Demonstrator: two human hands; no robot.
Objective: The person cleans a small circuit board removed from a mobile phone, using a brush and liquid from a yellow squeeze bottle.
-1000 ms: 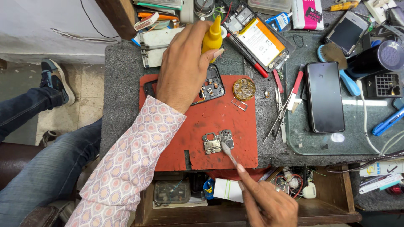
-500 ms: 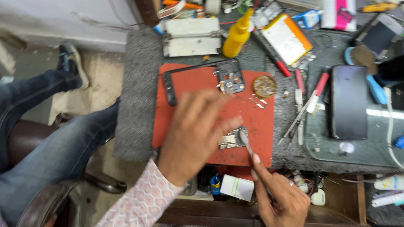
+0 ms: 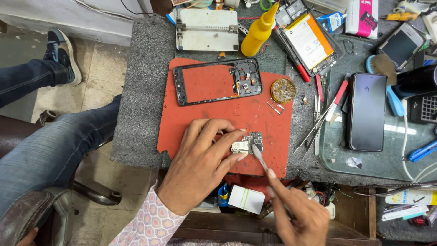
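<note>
The left hand [image 3: 200, 168] pins a circuit board [image 3: 246, 143] while the right hand [image 3: 298, 214] brushes it.

Left hand [image 3: 200, 168]: palm down, fingers spread and extended forward, fingertips pressed downward; patterned sleeve at wrist. Right hand [image 3: 298, 214]: fingers pinched in a pen-like grip, index finger extended.
</note>
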